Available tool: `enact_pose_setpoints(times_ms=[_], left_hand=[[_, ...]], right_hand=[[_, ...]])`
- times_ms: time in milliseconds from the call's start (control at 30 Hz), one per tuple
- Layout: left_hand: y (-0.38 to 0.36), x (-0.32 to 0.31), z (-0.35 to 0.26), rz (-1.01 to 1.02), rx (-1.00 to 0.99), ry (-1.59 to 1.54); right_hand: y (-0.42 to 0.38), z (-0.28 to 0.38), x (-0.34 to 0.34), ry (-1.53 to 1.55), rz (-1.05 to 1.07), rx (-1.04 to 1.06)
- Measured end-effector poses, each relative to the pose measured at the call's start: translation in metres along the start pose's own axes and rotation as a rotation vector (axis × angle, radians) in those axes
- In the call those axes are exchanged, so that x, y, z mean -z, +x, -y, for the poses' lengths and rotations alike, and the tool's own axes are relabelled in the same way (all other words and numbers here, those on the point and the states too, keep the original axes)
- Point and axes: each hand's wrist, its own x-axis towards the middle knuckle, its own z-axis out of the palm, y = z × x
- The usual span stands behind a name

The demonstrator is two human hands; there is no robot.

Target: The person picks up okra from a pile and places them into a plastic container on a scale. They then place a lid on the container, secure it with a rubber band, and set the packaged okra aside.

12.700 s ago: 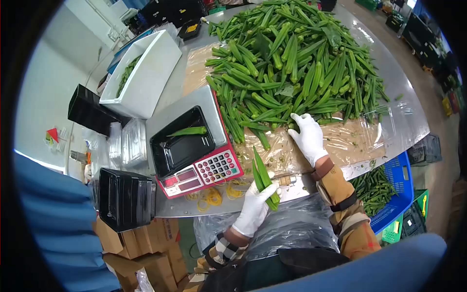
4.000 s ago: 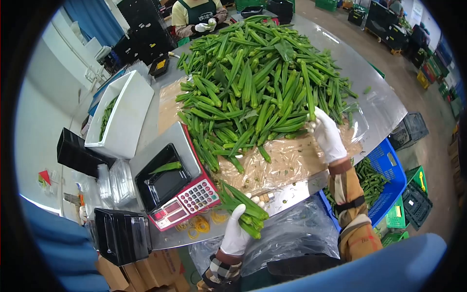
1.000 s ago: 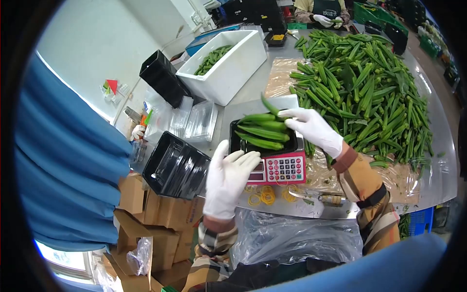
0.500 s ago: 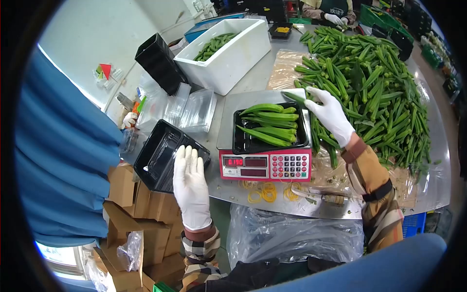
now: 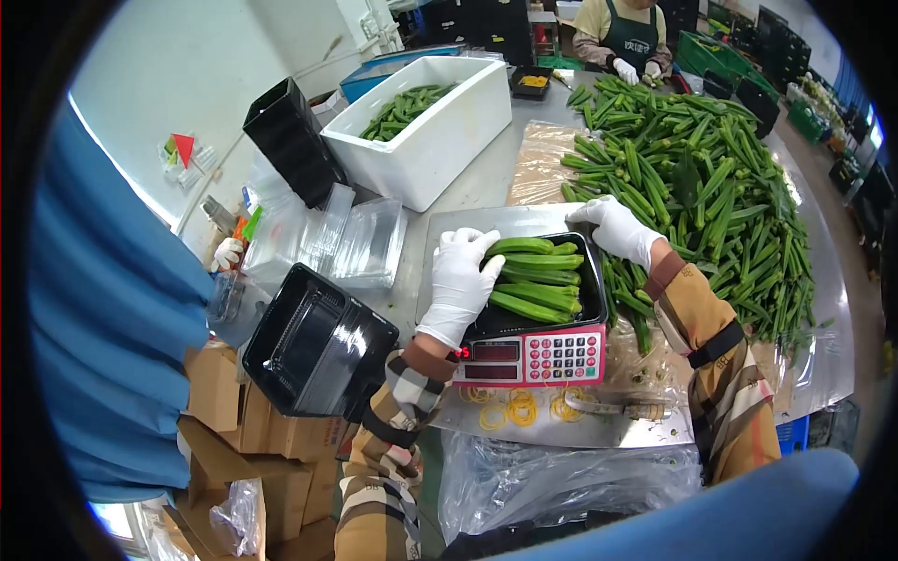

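A black tray with several green okra pods sits on the red-and-silver digital scale. My left hand, white-gloved, rests at the tray's left end by the okra tips, thumb and fingers apart. It covers part of the tray and display, where a red digit still shows. My right hand, also gloved, is at the tray's far right corner with its fingertips pinched together. Whether anything is between them is hidden. A large heap of okra lies to the right.
Empty black trays and clear plastic containers stand at left. Behind is a white foam box holding okra. Yellow rubber bands and a knife lie in front of the scale. A co-worker works across the table.
My left hand has moved right from beside the empty trays to the okra tray. The pod my right hand held is no longer visible in it. The view has shifted slightly.
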Motion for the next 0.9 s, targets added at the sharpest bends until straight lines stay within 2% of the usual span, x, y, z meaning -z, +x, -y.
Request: enact_pose_setpoints(times_ms=[33,167,233,267,333,367,467,600,733,800,900], left_hand=[[0.003,-0.003,0.001,0.02,-0.01,0.079],[-0.002,0.008,-0.009,-0.133,-0.056,-0.017],[-0.012,0.021,-0.023,-0.083,-0.051,-0.202],[-0.02,0.024,-0.026,-0.055,-0.047,-0.296],[-0.036,0.028,-0.022,0.129,-0.177,-0.104],[-0.045,0.028,-0.024,0.14,-0.151,-0.1],[-0.054,0.037,-0.031,0.091,-0.072,-0.166],[-0.047,0.042,-0.033,0.025,-0.001,-0.222],[-0.021,0.023,-0.044,0.087,-0.119,-0.23],[-0.004,0.009,-0.048,0.13,-0.306,-0.133],[0.014,-0.012,-0.046,0.152,-0.465,-0.019]], right_hand=[[-0.004,0.005,0.001,-0.071,0.006,-0.039],[-0.012,-0.01,-0.007,-0.073,-0.057,-0.005],[-0.017,-0.016,-0.013,-0.02,-0.137,0.025],[-0.02,-0.016,-0.014,-0.018,-0.146,-0.066],[-0.022,-0.006,-0.008,-0.019,-0.168,-0.248],[-0.024,-0.016,-0.012,-0.112,-0.184,-0.243],[-0.034,-0.037,-0.027,-0.093,-0.098,-0.32],[-0.037,-0.03,-0.028,-0.163,-0.056,-0.376],[-0.029,-0.013,-0.028,-0.169,-0.067,-0.565],[-0.03,-0.026,-0.044,-0.256,-0.074,-0.534],[-0.03,-0.026,-0.044,-0.252,-0.064,-0.544]])
